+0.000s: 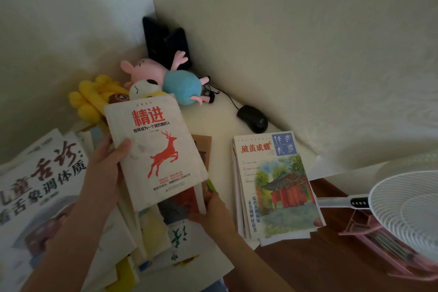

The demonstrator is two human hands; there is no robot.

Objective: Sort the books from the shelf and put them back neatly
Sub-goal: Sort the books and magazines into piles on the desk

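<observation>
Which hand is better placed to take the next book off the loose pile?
Right hand, probably: it rests on the pile just below the deer book, while the left hand is busy gripping that book.

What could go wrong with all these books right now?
1. The left hand grips the deer book by just one edge, so it might slip and drop onto the books below.
2. The loose pile by the right hand is fanned out unevenly; pulling one book could make others slide.
3. The magazine stack seems to stick out past the table edge, so a bump could tip it off.
</observation>
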